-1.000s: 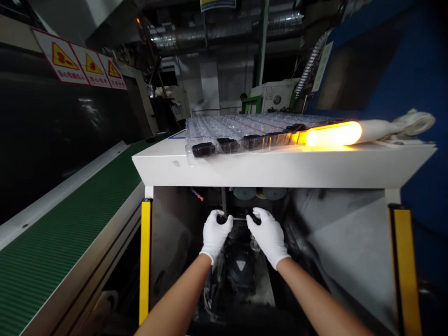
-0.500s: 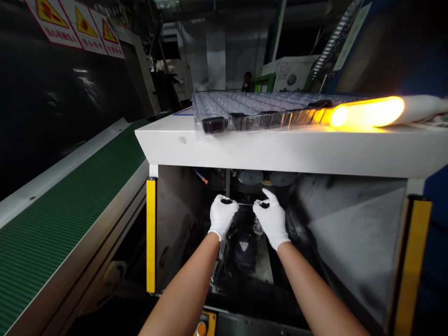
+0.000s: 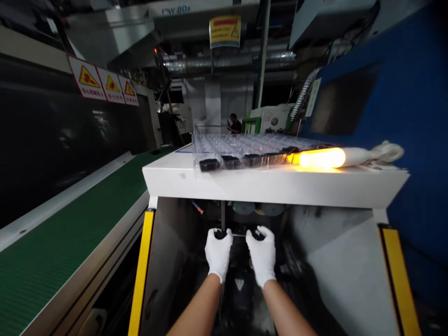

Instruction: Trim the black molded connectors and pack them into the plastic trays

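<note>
Left gloved hand [image 3: 218, 254], right gloved hand [image 3: 261, 256]: fingers [image 3: 213, 236] curled, apparently grasping small black pieces [image 3: 220, 234] at ends of thin rod [image 3: 240, 235], inside machine opening [image 3: 164, 261]. Clear tray [image 3: 252, 145] on white ledge [image 3: 245, 186]: dark parts [image 3: 209, 164] along front row; other pockets look unfilled.
</note>
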A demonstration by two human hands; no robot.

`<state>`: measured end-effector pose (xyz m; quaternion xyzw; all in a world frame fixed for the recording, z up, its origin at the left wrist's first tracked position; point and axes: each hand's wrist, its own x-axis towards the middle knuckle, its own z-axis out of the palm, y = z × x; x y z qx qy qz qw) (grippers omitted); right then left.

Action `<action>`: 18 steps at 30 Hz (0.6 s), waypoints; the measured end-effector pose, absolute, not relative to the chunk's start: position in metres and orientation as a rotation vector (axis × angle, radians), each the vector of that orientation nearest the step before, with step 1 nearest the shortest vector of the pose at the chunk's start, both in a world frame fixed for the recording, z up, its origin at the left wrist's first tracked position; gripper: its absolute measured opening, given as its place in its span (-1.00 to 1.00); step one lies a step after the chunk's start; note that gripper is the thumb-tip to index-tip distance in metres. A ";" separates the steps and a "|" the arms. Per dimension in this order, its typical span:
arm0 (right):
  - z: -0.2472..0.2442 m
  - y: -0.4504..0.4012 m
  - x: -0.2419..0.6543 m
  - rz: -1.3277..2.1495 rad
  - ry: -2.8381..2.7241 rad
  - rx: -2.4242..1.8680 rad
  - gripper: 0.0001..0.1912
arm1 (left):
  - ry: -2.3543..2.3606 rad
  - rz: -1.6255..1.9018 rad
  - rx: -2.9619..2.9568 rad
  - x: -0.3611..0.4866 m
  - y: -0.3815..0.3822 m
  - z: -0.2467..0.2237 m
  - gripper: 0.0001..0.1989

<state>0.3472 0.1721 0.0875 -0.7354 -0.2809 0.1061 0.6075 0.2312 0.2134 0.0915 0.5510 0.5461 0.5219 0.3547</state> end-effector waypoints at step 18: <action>0.079 0.169 0.349 0.426 -0.642 -1.815 -0.61 | 1.397 1.378 1.394 0.230 0.214 0.087 -0.86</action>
